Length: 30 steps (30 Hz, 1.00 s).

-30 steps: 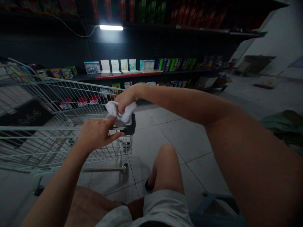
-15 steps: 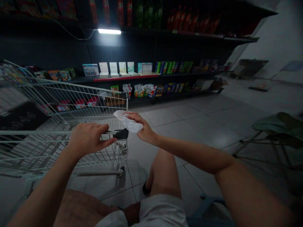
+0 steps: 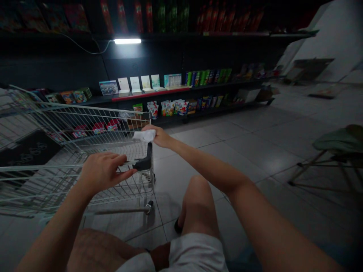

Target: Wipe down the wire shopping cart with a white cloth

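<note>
A wire shopping cart [image 3: 113, 140] stands in front of me on the left, with a black plastic corner piece [image 3: 143, 162] on its nearest top corner. My left hand [image 3: 103, 172] grips the near top rail just left of that corner, fingers over the bar and thumb along its near side. Bunched in my right hand [image 3: 160, 136] is a white cloth [image 3: 145, 136], held at the cart's end rail between its two black corners. The hand's fingertips are partly hidden behind the cloth.
A dark shelf unit [image 3: 159, 45] with bottles, boxes and snack bags runs along the back, lit by a lamp [image 3: 127, 41]. A folding stool [image 3: 337, 145] stands to the right. My knee [image 3: 198, 189] is below the right forearm. Tiled floor [image 3: 244, 151] extends rightward.
My right hand has moved forward and slightly left with the white cloth, from above the near corner to the end rail. My left hand stays on the near rail. The view has shifted slightly.
</note>
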Tool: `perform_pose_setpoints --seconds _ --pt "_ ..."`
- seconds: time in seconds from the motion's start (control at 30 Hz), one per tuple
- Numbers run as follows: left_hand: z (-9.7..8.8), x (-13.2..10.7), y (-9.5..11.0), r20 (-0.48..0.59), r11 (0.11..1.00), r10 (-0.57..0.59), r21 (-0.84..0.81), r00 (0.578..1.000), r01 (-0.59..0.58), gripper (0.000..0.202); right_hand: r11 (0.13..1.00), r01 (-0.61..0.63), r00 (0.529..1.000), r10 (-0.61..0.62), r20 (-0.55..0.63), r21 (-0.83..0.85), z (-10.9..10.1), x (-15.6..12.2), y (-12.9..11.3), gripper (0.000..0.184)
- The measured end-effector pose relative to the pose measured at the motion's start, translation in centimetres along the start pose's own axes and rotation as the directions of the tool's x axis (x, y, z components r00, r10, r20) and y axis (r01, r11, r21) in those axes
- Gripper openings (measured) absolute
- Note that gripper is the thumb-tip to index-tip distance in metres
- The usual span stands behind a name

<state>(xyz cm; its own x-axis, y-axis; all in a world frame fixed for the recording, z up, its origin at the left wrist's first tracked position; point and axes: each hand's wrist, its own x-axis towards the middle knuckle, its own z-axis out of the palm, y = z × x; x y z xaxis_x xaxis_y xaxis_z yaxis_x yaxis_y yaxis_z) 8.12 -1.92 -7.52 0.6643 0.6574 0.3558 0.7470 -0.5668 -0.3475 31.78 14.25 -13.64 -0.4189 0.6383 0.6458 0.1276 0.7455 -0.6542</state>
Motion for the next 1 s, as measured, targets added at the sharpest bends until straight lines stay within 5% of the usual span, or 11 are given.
perform_pose_setpoints --seconds 0.17,0.33,0.5,0.7,0.83,1.0 --pt "-1.0 -1.4 0.5 -0.108 0.995 0.102 0.013 0.989 -0.101 0.045 0.99 0.139 0.979 -0.143 0.147 0.034 -1.1 -1.5 -1.3 0.021" --pt "-2.3 -2.6 1.9 -0.181 0.985 0.164 -0.018 0.97 -0.17 0.038 0.989 -0.074 0.997 0.075 0.005 -0.13 -3.9 4.1 2.9 0.021" --pt "-2.8 -3.7 2.5 -0.221 0.978 0.2 -0.004 0.954 -0.206 0.039 0.944 -0.304 0.953 0.301 -0.038 -0.127 -4.4 6.6 4.4 0.019" --pt "-2.8 -4.5 1.5 -0.157 0.999 0.03 0.015 0.987 -0.028 0.046 0.954 -0.296 0.955 0.293 -0.052 -0.045 -3.6 5.0 3.2 0.017" --pt "-2.6 -4.6 0.9 -0.002 0.987 -0.147 0.06 0.989 0.147 0.055 0.953 -0.302 0.948 0.302 -0.097 0.015 -3.3 4.2 2.6 0.017" --pt "-2.2 -5.7 -1.0 0.13 0.981 -0.186 -0.023 0.974 0.19 0.053 0.95 -0.31 0.941 0.301 -0.152 -0.035 -2.6 3.1 1.9 0.019"
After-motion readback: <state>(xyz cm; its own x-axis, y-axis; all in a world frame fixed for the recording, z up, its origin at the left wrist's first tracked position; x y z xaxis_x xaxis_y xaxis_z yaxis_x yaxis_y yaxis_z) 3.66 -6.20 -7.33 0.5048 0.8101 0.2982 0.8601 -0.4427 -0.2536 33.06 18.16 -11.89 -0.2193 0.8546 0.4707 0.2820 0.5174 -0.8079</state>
